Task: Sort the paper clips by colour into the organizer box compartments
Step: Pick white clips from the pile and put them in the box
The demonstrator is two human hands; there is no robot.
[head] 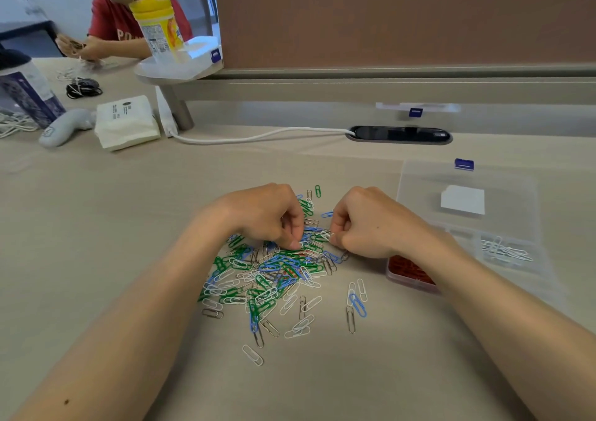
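Paper clips (274, 275) heap the worktop (96, 227); left hand (267, 217) grip pinches some, right hand (367, 227) grip a white clip (332, 235).

The camera sat on the person's head and looked forward and down across the table (96, 194). It was close: both forearms entered from the bottom corners, and the left hand (264, 217) and right hand (367, 224) met just above the middle of the view, over the paper clips (274, 272). The wide lens also took in the organizer box (467, 188) near the right edge, the far partition (387, 17) across the top, and another person (122, 20) at the upper left.
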